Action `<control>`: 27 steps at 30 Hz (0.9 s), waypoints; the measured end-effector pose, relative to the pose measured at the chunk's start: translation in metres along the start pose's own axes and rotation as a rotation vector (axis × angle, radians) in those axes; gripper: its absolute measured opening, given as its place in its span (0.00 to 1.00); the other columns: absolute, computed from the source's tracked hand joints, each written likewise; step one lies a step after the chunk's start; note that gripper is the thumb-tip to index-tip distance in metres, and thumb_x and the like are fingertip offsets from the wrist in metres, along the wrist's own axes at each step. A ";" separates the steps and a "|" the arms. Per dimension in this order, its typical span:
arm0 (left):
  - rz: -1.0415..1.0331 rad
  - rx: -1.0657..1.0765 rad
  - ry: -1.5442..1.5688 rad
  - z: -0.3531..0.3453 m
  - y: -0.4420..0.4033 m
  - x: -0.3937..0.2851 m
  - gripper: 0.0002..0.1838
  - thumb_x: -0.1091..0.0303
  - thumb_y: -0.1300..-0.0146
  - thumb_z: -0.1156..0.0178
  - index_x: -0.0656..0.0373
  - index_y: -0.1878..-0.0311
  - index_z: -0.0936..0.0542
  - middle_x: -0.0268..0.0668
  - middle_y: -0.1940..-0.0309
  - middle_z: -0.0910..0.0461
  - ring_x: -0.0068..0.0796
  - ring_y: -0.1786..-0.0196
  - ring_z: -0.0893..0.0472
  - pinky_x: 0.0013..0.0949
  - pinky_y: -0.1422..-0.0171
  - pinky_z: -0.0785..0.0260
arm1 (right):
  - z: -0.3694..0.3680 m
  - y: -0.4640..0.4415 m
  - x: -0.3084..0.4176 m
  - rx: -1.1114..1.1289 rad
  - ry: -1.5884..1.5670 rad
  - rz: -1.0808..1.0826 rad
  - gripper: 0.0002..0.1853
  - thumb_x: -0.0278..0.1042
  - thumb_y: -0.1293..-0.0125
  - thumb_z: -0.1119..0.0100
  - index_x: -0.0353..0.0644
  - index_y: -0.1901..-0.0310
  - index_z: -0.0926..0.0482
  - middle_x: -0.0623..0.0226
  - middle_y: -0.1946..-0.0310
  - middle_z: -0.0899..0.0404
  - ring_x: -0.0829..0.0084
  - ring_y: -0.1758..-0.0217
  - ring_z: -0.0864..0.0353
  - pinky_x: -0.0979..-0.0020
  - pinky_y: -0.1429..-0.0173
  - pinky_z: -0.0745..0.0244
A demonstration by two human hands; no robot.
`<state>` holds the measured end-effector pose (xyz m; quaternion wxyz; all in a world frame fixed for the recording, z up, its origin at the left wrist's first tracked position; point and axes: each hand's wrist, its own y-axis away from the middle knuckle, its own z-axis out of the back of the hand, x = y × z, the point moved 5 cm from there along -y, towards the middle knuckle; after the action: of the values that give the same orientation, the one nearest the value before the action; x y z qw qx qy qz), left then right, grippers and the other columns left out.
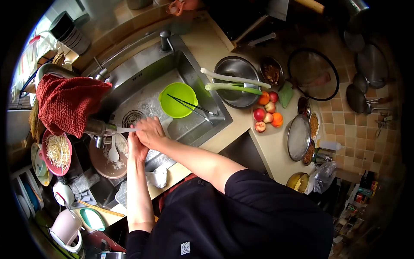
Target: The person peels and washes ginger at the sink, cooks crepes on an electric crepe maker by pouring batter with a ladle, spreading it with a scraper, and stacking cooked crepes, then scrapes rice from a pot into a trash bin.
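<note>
My right hand (150, 132) lies over my left hand (137, 147), the two touching above the sink (189, 69). The right hand's fingers are stretched out, with no object visible in them. Most of the left hand's fingers are hidden under the right. A water stream (124, 130) runs onto the hands from the faucet (95, 127), which has a red cloth (69, 101) draped over it. Just beyond them is the drain (133, 117). A lime-green bowl (169, 108) with dark chopsticks (189, 106) across it sits in the basin.
Left of my hands, a brownish basin (98, 160) holds a white spoon (113, 154); a pink bowl (69, 162) holds pale shreds. On the right counter are a metal bowl (226, 97) with leeks (235, 79) across it, several fruits (268, 113) and a round strainer (299, 138).
</note>
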<state>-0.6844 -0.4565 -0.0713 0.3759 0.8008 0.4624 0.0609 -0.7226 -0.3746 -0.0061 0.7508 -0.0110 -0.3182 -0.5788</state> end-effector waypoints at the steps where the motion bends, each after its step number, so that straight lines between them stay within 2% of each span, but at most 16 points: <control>1: -0.010 -0.013 -0.045 -0.009 0.002 0.004 0.31 0.42 0.25 0.57 0.61 0.36 0.29 0.44 0.40 0.25 0.42 0.37 0.26 0.45 0.29 0.37 | -0.009 -0.009 -0.010 0.005 -0.099 -0.021 0.18 0.46 0.30 0.52 0.44 0.56 0.17 0.55 0.47 0.19 0.57 0.39 0.23 0.52 0.35 0.34; 3: -0.041 -0.038 -0.131 -0.026 0.004 0.014 0.31 0.40 0.26 0.55 0.60 0.40 0.27 0.42 0.46 0.21 0.37 0.44 0.23 0.41 0.37 0.31 | -0.030 -0.029 -0.027 0.017 -0.292 -0.053 0.18 0.46 0.34 0.49 0.43 0.57 0.16 0.52 0.52 0.17 0.57 0.47 0.17 0.56 0.45 0.25; 4: -0.007 0.087 -0.219 -0.022 0.003 0.011 0.30 0.34 0.29 0.53 0.55 0.53 0.22 0.32 0.64 0.20 0.25 0.65 0.23 0.28 0.61 0.31 | -0.026 -0.026 -0.030 0.188 -0.452 -0.236 0.20 0.51 0.33 0.51 0.43 0.59 0.16 0.50 0.61 0.16 0.55 0.54 0.15 0.57 0.51 0.22; 7: -0.004 -0.130 -0.346 -0.010 0.002 0.000 0.31 0.28 0.34 0.52 0.50 0.66 0.25 0.23 0.78 0.28 0.16 0.81 0.35 0.21 0.78 0.50 | -0.116 -0.065 -0.046 0.029 -0.690 -0.051 0.23 0.53 0.31 0.50 0.39 0.57 0.19 0.53 0.65 0.17 0.55 0.61 0.15 0.56 0.51 0.22; 8: -0.004 -0.139 -0.370 -0.020 0.010 -0.005 0.32 0.25 0.38 0.50 0.48 0.71 0.28 0.21 0.82 0.32 0.13 0.86 0.40 0.18 0.84 0.56 | -0.105 -0.059 -0.042 0.005 -0.909 0.105 0.20 0.49 0.29 0.49 0.40 0.66 0.20 0.57 0.74 0.19 0.68 0.68 0.18 0.67 0.64 0.24; 11: 0.268 0.114 0.277 -0.005 0.010 -0.009 0.32 0.25 0.40 0.48 0.48 0.72 0.29 0.21 0.86 0.36 0.12 0.88 0.43 0.18 0.87 0.57 | -0.062 -0.020 -0.021 0.590 -1.490 0.028 0.20 0.50 0.28 0.47 0.38 0.61 0.23 0.65 0.75 0.23 0.78 0.69 0.22 0.72 0.65 0.25; 12: 0.291 -0.021 0.310 -0.003 0.013 -0.008 0.33 0.24 0.44 0.46 0.48 0.75 0.30 0.22 0.89 0.39 0.11 0.90 0.44 0.17 0.89 0.55 | -0.042 -0.002 -0.012 0.391 -1.665 -0.095 0.17 0.48 0.29 0.44 0.39 0.57 0.28 0.71 0.72 0.26 0.82 0.70 0.26 0.77 0.68 0.29; 16: 0.279 -0.094 -0.033 -0.017 0.017 0.001 0.34 0.21 0.46 0.46 0.48 0.76 0.31 0.22 0.90 0.42 0.11 0.92 0.45 0.15 0.90 0.57 | -0.066 -0.023 -0.027 0.291 -1.261 -0.111 0.21 0.53 0.30 0.43 0.42 0.55 0.32 0.72 0.71 0.28 0.83 0.72 0.30 0.80 0.69 0.30; 19: 0.155 -0.135 -0.172 -0.013 0.010 0.005 0.32 0.25 0.42 0.46 0.48 0.74 0.30 0.21 0.90 0.41 0.12 0.92 0.47 0.18 0.89 0.59 | -0.063 -0.032 -0.029 0.372 -1.220 -0.212 0.24 0.59 0.29 0.46 0.41 0.61 0.25 0.71 0.73 0.27 0.80 0.74 0.29 0.77 0.72 0.29; 20: 0.093 -0.186 -0.208 -0.014 0.010 0.007 0.29 0.29 0.38 0.45 0.48 0.74 0.30 0.22 0.88 0.39 0.12 0.91 0.47 0.19 0.88 0.59 | -0.060 -0.030 -0.028 0.191 -1.352 -0.155 0.25 0.59 0.28 0.48 0.41 0.64 0.22 0.70 0.76 0.25 0.77 0.75 0.26 0.72 0.71 0.26; 21: 0.093 -0.210 -0.206 -0.012 0.006 0.007 0.27 0.33 0.35 0.44 0.48 0.74 0.30 0.23 0.87 0.38 0.12 0.91 0.46 0.19 0.87 0.58 | -0.077 -0.035 -0.033 0.195 -1.471 -0.277 0.26 0.59 0.28 0.49 0.39 0.62 0.21 0.67 0.77 0.22 0.74 0.74 0.22 0.69 0.70 0.23; 23: 0.058 -0.193 -0.179 -0.022 0.009 0.005 0.27 0.35 0.35 0.42 0.49 0.74 0.30 0.24 0.86 0.37 0.12 0.91 0.47 0.19 0.87 0.59 | -0.084 -0.041 -0.036 0.238 -1.514 -0.380 0.26 0.55 0.26 0.54 0.39 0.66 0.19 0.67 0.77 0.22 0.75 0.79 0.27 0.70 0.78 0.32; 24: 0.112 -0.033 -0.026 -0.008 0.004 0.004 0.20 0.48 0.30 0.41 0.55 0.68 0.27 0.31 0.79 0.28 0.16 0.86 0.36 0.19 0.85 0.49 | -0.065 -0.032 -0.035 0.324 -1.518 -0.328 0.22 0.51 0.27 0.51 0.38 0.64 0.19 0.67 0.78 0.21 0.75 0.80 0.25 0.73 0.77 0.30; 27: 0.069 -0.045 0.191 -0.019 0.012 -0.005 0.07 0.67 0.30 0.43 0.62 0.56 0.25 0.40 0.65 0.21 0.25 0.70 0.23 0.24 0.72 0.33 | -0.054 -0.022 -0.038 0.401 -1.845 -0.294 0.18 0.45 0.25 0.51 0.37 0.59 0.18 0.64 0.67 0.17 0.72 0.71 0.21 0.72 0.61 0.21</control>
<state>-0.6875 -0.4530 -0.0486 0.3458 0.7981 0.4667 0.1605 -0.7216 -0.3698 -0.0760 0.1118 -0.2940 -0.8761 -0.3654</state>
